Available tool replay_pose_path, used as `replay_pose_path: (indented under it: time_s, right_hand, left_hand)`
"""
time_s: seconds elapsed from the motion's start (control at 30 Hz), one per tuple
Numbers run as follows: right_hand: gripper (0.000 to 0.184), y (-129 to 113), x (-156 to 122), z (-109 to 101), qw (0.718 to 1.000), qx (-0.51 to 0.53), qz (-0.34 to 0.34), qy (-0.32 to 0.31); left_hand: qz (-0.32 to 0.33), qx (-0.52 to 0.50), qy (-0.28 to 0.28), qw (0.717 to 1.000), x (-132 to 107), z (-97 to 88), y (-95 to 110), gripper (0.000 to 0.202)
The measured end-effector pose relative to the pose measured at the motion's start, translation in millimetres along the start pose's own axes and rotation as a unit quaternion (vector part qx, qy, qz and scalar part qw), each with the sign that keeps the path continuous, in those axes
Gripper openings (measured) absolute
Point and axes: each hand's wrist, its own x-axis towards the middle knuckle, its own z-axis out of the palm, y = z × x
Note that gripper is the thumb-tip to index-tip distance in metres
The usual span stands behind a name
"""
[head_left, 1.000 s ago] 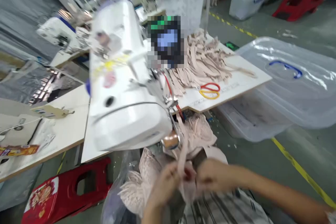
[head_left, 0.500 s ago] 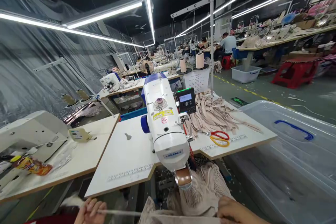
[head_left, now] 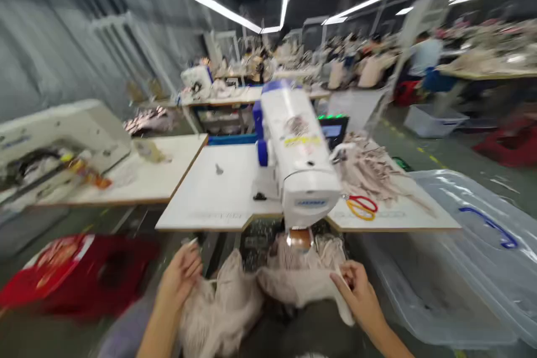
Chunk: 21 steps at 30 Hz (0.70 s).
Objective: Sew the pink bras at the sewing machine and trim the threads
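A heap of pale pink fabric (head_left: 235,302) lies in front of me, below the white sewing machine (head_left: 300,162). My left hand (head_left: 181,277) grips the heap's left side, fingers closed on the cloth. My right hand (head_left: 358,291) pinches the right end of a pink fabric piece (head_left: 300,285) stretched across between the hands. More pink cloth hangs under the machine's head. The view is smeared by motion.
The machine stands on a white table (head_left: 210,201) with red and yellow scissors (head_left: 361,206) and a pile of pink strips (head_left: 373,170). A clear plastic bin (head_left: 470,257) sits at right, a red stool (head_left: 79,274) at left. Other workers sit far behind.
The head has tipped down, so both hands and the fabric heap show more fully. My left hand has moved right onto the heap; the right hand has come up, holding the cloth's end.
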Motion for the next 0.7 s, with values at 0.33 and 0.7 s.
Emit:
replay_pose_path:
  time_s: [0.33,0.7]
  right_hand:
    - [0.045,-73,4,42,0.935,0.089,-0.063,-0.336]
    - [0.032,-55,34,33,0.903,-0.066,-0.098,-0.412]
  left_hand:
    - [-0.118,0.092,-0.194,0.97,-51,83.6,-93,0.033]
    - [0.0,0.275,-0.227,0.934,-39,87.0,-115,0.012]
